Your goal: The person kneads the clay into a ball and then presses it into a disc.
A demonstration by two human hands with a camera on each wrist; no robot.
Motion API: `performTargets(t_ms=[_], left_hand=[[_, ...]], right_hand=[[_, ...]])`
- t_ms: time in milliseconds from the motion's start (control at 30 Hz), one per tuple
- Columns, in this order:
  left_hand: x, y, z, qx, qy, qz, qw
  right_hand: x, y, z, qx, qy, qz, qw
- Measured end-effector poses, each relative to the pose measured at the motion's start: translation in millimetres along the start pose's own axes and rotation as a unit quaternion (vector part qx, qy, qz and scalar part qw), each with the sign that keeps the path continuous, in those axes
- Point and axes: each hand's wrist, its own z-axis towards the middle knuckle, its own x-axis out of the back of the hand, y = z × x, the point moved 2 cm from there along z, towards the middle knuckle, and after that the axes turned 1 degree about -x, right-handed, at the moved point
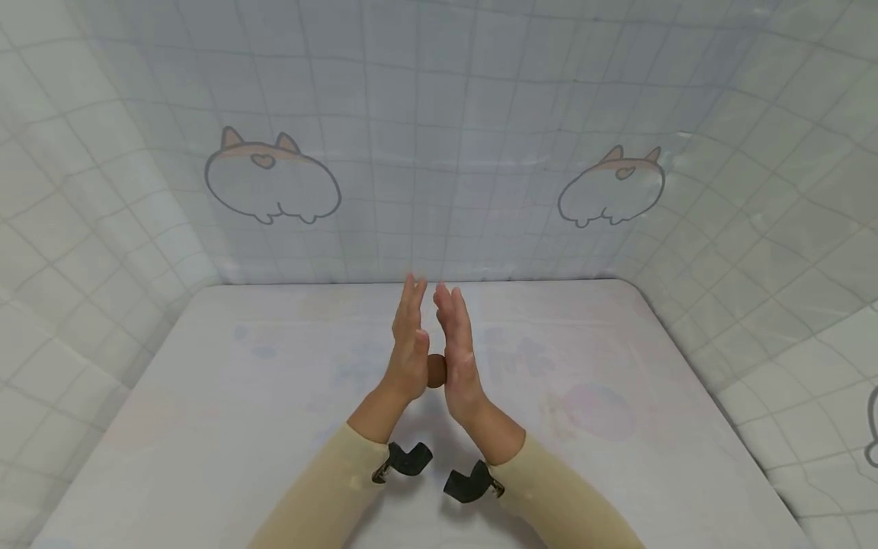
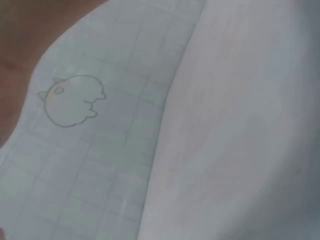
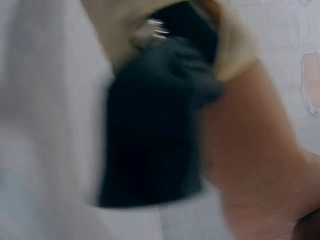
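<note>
A small brown ball [image 1: 436, 370] sits between two facing palms in the head view, touched from both sides. My left hand [image 1: 410, 354] has its fingers straight and pointing away over the table. Opposite it, my right hand [image 1: 458, 354] is likewise straight-fingered, its palm against the ball. The fingertips of the two hands stand slightly apart. In the right wrist view, part of the ball [image 3: 309, 226] appears dark at the lower right corner, beside the other hand's wrist. The left wrist view catches only blurred skin at its upper left; the ball is not visible there.
A pale table [image 1: 261, 404] with faint coloured patterns lies beneath the hands. White grid-patterned sheeting [image 1: 439, 137] with corgi drawings rises behind and at both sides. Black wrist mounts [image 1: 410, 460] jut inward from both cream sleeves [image 1: 322, 488], close to each other.
</note>
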Motion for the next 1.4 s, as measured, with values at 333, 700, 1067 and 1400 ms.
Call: performTargets(t_ms=[333, 700, 1067, 1400], left_hand=[[-10.5, 1.2, -19.9, 0.137, -0.117, -0.147, 0.9727], [-10.8, 12.5, -25.1, 0.156, -0.098, -0.328, 0.9266], [0.4, 19.4, -14.7, 0.117, -0.021, -0.328, 0.9371], [4.3, 15.7, -0.2, 0.083, 0.017, -0.241, 0.9668]], right_hand=[[14, 8, 12, 0.016, 0.003, -0.074, 0.997], [22, 26, 8, -0.079, -0.024, -0.131, 0.988], [15, 37, -4, -0.102, -0.066, -0.098, 0.988], [4, 30, -11, -0.050, -0.062, -0.036, 0.996]])
